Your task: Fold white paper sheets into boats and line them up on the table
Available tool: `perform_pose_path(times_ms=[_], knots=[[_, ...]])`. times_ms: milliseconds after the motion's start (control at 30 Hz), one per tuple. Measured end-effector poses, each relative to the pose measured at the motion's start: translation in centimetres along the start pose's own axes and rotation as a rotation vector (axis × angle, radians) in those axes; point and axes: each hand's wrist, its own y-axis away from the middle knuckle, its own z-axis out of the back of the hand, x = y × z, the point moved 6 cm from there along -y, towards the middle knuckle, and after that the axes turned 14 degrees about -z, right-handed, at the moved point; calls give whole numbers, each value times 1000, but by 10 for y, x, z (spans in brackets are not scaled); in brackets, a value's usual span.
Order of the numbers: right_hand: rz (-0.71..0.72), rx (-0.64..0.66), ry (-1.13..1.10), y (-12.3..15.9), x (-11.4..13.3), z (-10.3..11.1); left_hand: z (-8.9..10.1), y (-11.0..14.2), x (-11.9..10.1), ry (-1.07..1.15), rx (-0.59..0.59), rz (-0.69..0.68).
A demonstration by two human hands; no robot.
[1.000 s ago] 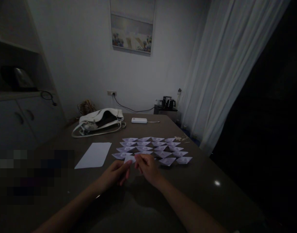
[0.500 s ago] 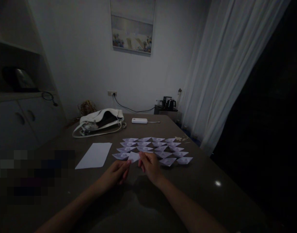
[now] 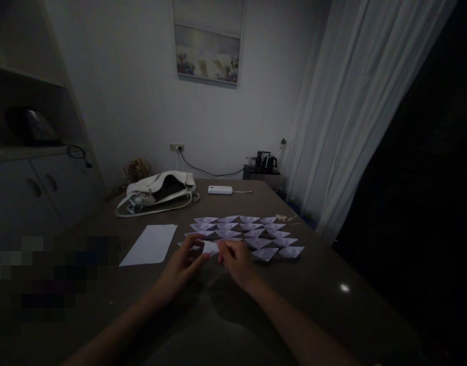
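Between my hands is a small piece of folded white paper (image 3: 210,248). My right hand (image 3: 236,258) pinches its right side between thumb and fingers. My left hand (image 3: 185,262) is spread at the paper's left side, thumb below and index finger above, apart from each other. Whether the left thumb tip touches the paper I cannot tell. Just beyond the hands, several white paper boats (image 3: 264,253) stand in rows on the dark table (image 3: 294,315). My hands partly cover the nearest boats on the left.
Flat white sheets of paper (image 3: 149,245) lie to the left. Farther back are a white handbag (image 3: 160,190) and a white power bank (image 3: 220,190) with a short cable. Small pale scraps (image 3: 286,217) lie near the table's right edge, beside a white curtain (image 3: 332,112).
My left hand has loosened its pinch on the folded paper, and its fingers have spread upward and apart. My right hand keeps its hold in nearly the same place.
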Motion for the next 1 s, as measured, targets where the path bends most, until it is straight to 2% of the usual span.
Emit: perform_pose_path(times_ms=[33, 100, 200, 333, 400, 633, 1000], knots=[[31, -10, 46, 1, 3, 0, 4, -2, -5, -67, -26, -88], [63, -17, 92, 3, 6, 0, 5, -4, -14, -204, 4, -260], [41, 30, 40, 4, 5, -3, 0, -3, -17, -294, 105, -358], [-4, 166, -103, 6, 4, -8, -2, 0, -10, -209, 112, -264], [-18, 194, -129, 6, 4, -9, -1, 0, -8, -126, 83, -206], [-32, 166, -92, 2, 2, -8, 1, -3, -2, 120, 7, -75], [30, 130, -35, 4, 2, -8, -3, -2, 0, 242, -12, -23]])
